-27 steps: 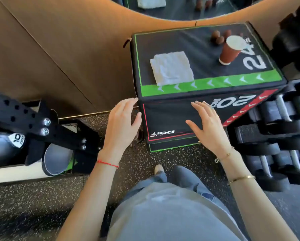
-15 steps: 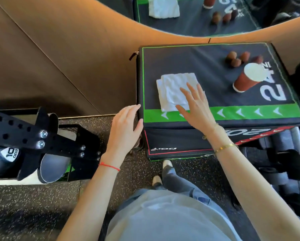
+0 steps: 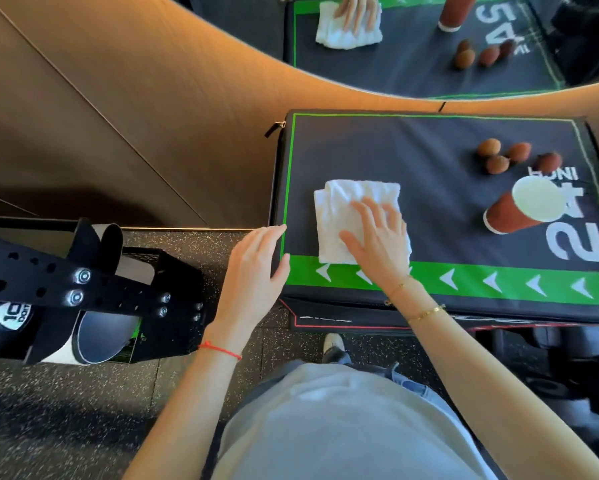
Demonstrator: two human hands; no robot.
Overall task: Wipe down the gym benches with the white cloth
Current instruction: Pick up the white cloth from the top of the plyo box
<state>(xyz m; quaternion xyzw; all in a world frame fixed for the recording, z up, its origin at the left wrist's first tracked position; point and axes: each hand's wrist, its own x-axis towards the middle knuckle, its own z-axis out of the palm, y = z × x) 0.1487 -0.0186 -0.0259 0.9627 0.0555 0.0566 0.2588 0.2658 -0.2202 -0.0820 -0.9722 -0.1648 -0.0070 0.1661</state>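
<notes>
Cloth (image 3: 346, 216) lies folded on the counter (image 3: 429, 161), near its left front corner. Right hand (image 3: 377, 237) presses it flat, fingers (image 3: 371, 211) spread, not clenched. Left hand (image 3: 253, 271) rests open at the counter's edge. Wiping is just starting; next, sweep rightward, avoiding cup (image 3: 523, 209) and fruits (image 3: 499, 155).

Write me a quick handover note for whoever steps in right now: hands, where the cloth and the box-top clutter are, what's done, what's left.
Right hand: flat, fingers spread, pressing the white cloth; not gripping it.
Left hand: open, resting at the left edge of the black padded box.
On the box's right side: red paper cup and four small brown fruits, in the wiping path.
Done: cloth reached; no wiped area can be seen.
Left: probably move the cup and fruits, wipe the top, then go on to the other benches.
</notes>
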